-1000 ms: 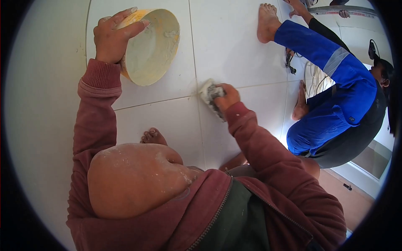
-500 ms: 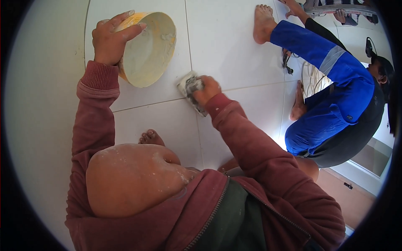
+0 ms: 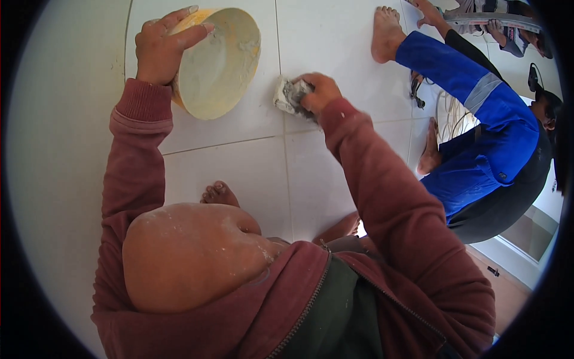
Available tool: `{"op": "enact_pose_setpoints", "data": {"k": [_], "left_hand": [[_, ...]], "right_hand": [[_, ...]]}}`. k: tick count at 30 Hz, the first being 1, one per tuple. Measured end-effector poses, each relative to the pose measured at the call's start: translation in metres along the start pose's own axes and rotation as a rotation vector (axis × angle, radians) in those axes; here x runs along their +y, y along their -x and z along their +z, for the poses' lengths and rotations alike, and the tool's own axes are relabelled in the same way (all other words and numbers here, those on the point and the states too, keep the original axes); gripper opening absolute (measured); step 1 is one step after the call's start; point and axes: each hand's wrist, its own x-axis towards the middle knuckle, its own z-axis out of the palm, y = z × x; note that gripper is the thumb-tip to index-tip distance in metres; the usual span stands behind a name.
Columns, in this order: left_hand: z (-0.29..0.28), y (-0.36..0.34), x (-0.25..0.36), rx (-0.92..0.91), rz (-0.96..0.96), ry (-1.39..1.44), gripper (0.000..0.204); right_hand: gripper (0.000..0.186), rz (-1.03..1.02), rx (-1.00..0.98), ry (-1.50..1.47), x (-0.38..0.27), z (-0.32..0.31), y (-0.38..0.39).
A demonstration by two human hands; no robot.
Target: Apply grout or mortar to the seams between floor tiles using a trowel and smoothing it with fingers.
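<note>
My left hand [image 3: 164, 48] grips the rim of a round yellow bucket [image 3: 218, 66], thumb inside and fingers outside. The bucket is tilted, so its inner wall and pale residue show. A whitish film coats the inside. To the right of the bucket, my right hand [image 3: 320, 93] is closed around a smeared grey-and-white pad [image 3: 290, 96], perhaps a sponge or folded cloth. It lies at the white floor tiles near a joint between them. Part of the pad is hidden under my fingers.
A person in blue trousers [image 3: 490, 113] sits on the floor to the right, bare feet toward the tiles. Beside them lie a dark cable plug [image 3: 417, 93] and a pale coil [image 3: 448, 113]. Another person's hands hold a long metal bar [image 3: 493, 23] at the top right.
My right hand has moved up and slightly right with the pad, along the tile joint. My left hand stays on the bucket rim; the view has shifted a little.
</note>
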Motion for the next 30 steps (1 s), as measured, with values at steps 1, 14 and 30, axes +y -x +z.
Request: {"op": "enact_pose_setpoints", "data": {"k": [1, 14, 30], "left_hand": [[0.002, 0.001, 0.000, -0.005, -0.025, 0.075, 0.050], [-0.004, -0.005, -0.010, 0.021, -0.001, 0.090, 0.050], [0.002, -0.001, 0.015, 0.002, -0.091, 0.085, 0.048]], "right_hand": [[0.027, 0.009, -0.002, -0.002, 0.003, 0.001, 0.004], [0.052, 0.460, 0.240, -0.418, 0.053, -0.026, 0.113], [0.035, 0.241, 0.073, -0.334, -0.011, 0.036, 0.047]]}}
